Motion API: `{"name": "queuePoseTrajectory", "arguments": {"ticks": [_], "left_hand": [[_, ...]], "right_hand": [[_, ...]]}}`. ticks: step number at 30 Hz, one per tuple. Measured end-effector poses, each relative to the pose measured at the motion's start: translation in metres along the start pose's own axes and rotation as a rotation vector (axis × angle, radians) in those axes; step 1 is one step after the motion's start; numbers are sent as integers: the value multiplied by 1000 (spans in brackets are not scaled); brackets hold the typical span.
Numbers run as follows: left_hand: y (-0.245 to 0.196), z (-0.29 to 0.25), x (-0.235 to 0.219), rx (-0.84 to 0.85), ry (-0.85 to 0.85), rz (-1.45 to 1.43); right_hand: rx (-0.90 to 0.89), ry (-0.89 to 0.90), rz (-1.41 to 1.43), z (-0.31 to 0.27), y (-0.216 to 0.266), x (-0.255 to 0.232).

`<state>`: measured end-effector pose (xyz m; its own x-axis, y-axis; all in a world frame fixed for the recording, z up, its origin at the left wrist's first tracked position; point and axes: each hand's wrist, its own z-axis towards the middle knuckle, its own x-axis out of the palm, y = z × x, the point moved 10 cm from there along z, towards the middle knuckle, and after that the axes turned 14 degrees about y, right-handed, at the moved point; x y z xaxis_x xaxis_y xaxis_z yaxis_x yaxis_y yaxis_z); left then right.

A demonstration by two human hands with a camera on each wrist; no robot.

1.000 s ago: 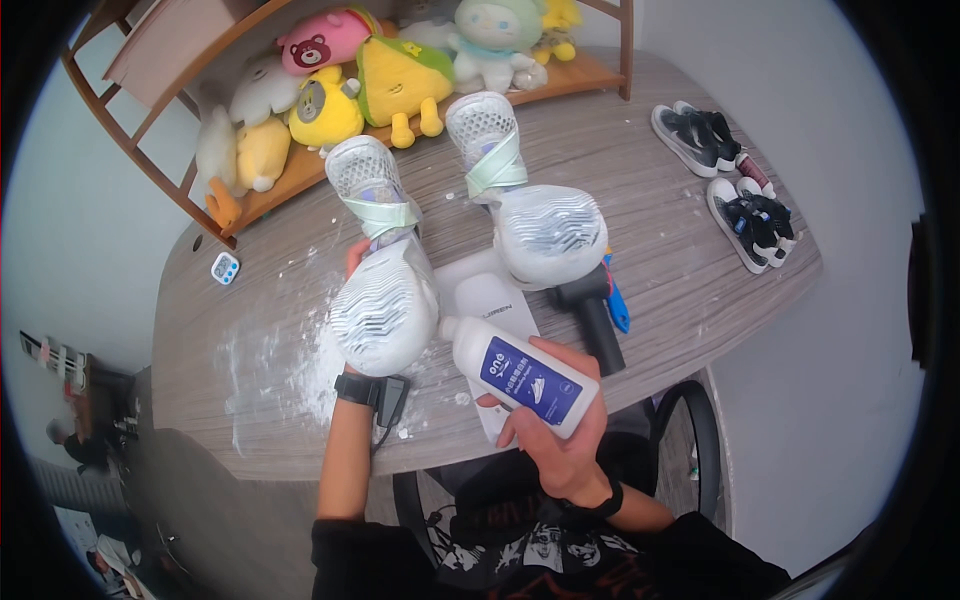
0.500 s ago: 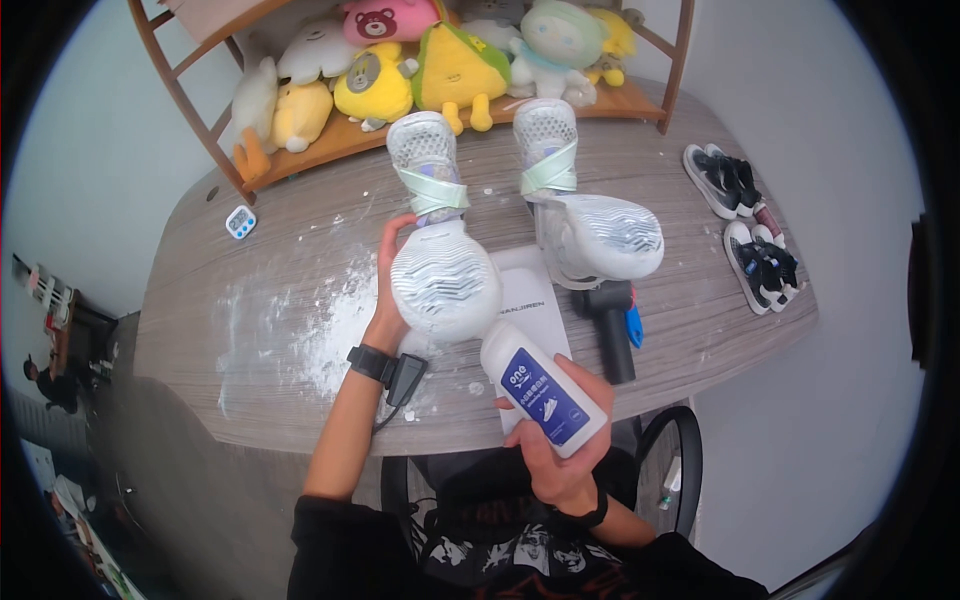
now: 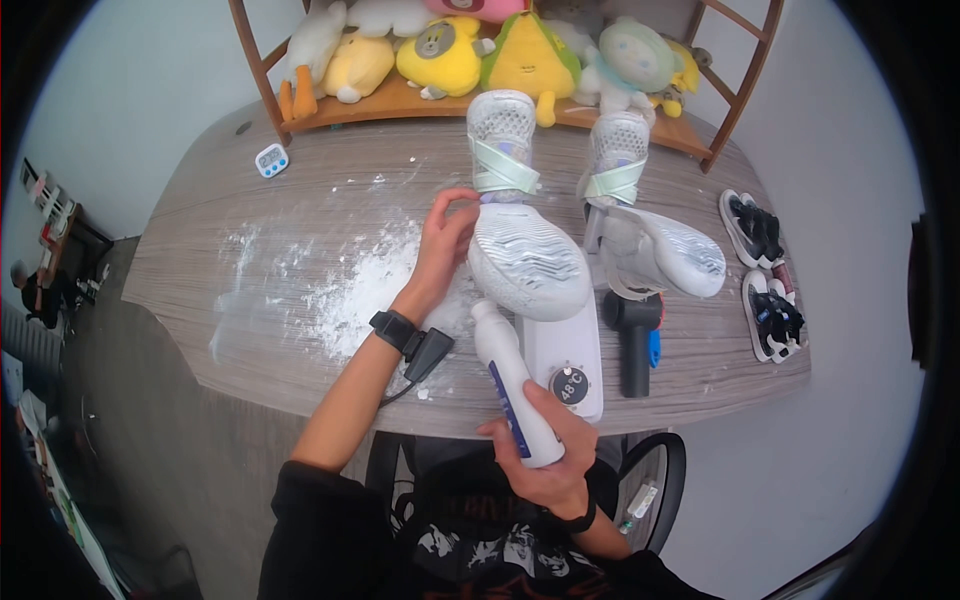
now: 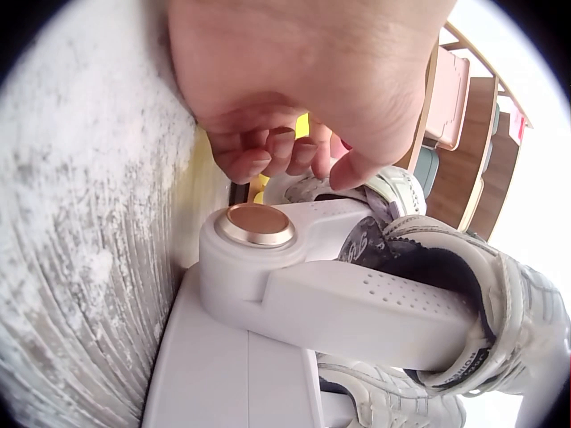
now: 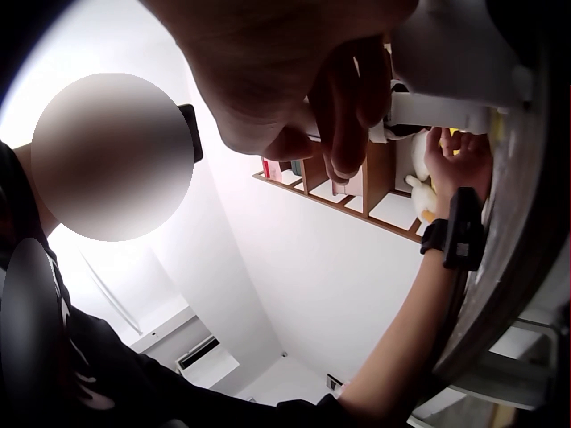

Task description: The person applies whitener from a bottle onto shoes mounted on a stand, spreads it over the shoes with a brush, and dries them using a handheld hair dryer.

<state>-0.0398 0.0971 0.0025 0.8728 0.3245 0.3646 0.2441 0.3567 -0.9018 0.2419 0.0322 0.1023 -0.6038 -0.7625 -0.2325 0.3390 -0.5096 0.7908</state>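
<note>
My right hand (image 3: 555, 445) grips a white plastic bottle (image 3: 505, 350) with a blue label; its neck tilts up toward a white sneaker (image 3: 530, 265). That sneaker and a second white sneaker (image 3: 690, 258) sit on a white shoe dryer (image 3: 560, 350), zigzag soles up. Behind them rise honeycomb-patterned white soles crossed by mint-green bands. My left hand (image 3: 442, 250) is beside the left sneaker, fingers loosely bent and holding nothing. In the left wrist view, its fingertips hang close over the bronze knob (image 4: 257, 225) of the dryer, whose arms enter the shoe openings.
White powder (image 3: 365, 290) is scattered over the table's left half. A black T-shaped tool (image 3: 633, 345) lies right of the dryer. Small dark shoes (image 3: 770, 315) stand at the right edge, a timer (image 3: 271, 160) at back left. A wooden shelf (image 3: 390, 110) bears plush toys.
The scene shifts right in the head view. My left hand comes out from behind the left sneaker. The bottle turns more upright, its label now facing left. The dryer's round display comes into sight.
</note>
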Motion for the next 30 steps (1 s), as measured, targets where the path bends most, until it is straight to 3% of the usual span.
{"name": "queuePoseTrajectory", "arguments": {"ticks": [5, 11, 20, 25, 30], "left_hand": [[4, 3, -2, -2, -13, -70], [2, 5, -3, 39, 6, -84], [-3, 3, 0, 26, 1, -67], [-3, 3, 0, 14, -7, -61], [-3, 2, 0, 7, -19, -78]], "right_hand": [[-59, 130, -112, 1, 5, 16], [-10, 41, -101, 2, -1, 18], [-144, 101, -275, 5, 18, 24], [-185, -11, -328, -2, 19, 16], [-187, -11, -375, -8, 18, 14]]}}
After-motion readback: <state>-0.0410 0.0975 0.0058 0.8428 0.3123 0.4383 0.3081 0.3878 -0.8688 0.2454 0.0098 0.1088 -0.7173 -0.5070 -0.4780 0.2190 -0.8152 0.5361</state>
